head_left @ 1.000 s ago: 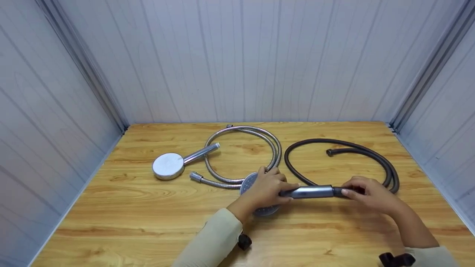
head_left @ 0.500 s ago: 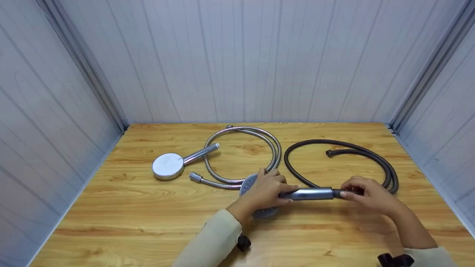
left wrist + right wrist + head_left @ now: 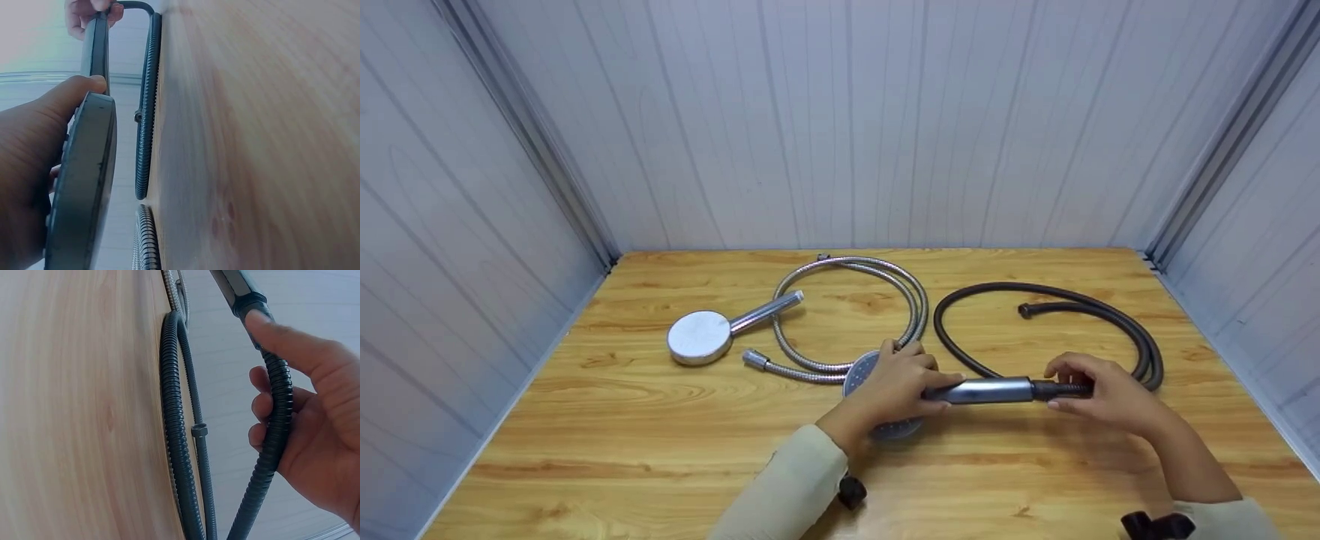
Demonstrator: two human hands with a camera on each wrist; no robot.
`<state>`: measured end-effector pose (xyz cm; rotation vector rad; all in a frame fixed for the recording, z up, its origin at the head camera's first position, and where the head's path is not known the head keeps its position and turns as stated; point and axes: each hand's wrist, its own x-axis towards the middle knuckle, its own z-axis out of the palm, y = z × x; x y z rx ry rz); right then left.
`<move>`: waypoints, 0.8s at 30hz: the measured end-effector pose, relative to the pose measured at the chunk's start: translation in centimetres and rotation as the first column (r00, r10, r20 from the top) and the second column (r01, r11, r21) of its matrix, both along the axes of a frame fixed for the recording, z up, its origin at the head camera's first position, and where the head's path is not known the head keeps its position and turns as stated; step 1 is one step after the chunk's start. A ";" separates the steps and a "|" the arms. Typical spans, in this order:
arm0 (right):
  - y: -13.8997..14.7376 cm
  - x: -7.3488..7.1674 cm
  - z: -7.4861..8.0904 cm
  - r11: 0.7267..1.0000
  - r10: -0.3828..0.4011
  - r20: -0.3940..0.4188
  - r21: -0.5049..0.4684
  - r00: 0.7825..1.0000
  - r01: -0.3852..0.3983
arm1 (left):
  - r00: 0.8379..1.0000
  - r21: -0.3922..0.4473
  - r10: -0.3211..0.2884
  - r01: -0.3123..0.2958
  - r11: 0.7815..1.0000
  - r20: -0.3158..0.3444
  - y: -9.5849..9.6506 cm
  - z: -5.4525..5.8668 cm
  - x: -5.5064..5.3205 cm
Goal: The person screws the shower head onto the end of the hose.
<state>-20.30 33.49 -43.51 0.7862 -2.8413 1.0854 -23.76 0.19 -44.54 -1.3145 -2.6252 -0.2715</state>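
Note:
My left hand grips a dark shower head where its handle meets the round head; the spray face is partly covered by the hand. In the left wrist view the rim of the shower head stands on edge just above the table. A black shower hose meets the handle's right end. Around this hose end curl the fingers of my right hand, with the thumb against the black connector. How far the connector is threaded cannot be seen.
The black hose loops on the wooden table, its free end nut inside the loop. A coiled silver hose lies behind my left hand. To the left lies a chrome shower head. White panel walls enclose the back and sides.
My right fingers shift around the connector, the fingertips spreading a little more apart now. The left hand and the dark shower head stay almost still.

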 end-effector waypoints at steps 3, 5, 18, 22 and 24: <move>0.1 -0.1 -0.1 1.000 0.014 -0.020 -0.010 1.000 -0.014 | 1.000 0.004 -0.002 0.002 1.000 -0.002 0.0 0.0 0.0; 0.1 -0.1 -0.1 1.000 0.018 -0.018 -0.016 1.000 -0.018 | 1.000 0.006 -0.002 0.002 1.000 -0.002 0.0 -0.1 0.0; 0.0 0.1 0.2 0.998 0.047 -0.067 -0.042 0.997 -0.050 | 0.999 -0.002 -0.008 0.008 1.000 -0.044 -0.2 0.0 0.0; 0.0 0.2 0.2 0.999 0.036 -0.051 -0.024 0.998 -0.037 | 0.999 -0.002 -0.007 0.007 1.000 -0.046 -0.2 0.0 0.0; 0.0 0.2 0.1 1.000 0.020 -0.030 -0.021 0.999 -0.020 | 0.999 -0.003 -0.004 0.004 1.000 -0.045 -0.2 0.0 -0.1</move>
